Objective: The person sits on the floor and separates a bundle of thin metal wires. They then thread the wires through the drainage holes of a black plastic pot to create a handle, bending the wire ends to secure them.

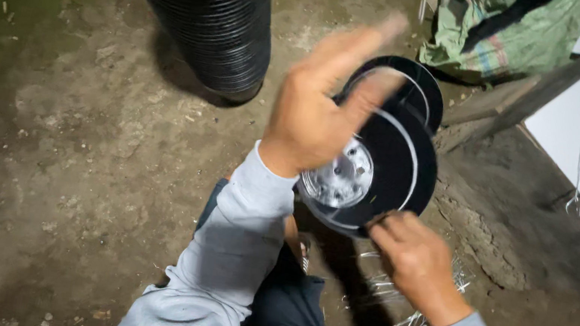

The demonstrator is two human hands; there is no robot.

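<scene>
right hand on black pot

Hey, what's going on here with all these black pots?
A person sitting on a dirt floor holds a black plastic pot by its rim in the right hand. The left hand, fingers spread, is blurred above it. A tall stack of pots stands nearby, and thin wires lie underneath.
</scene>
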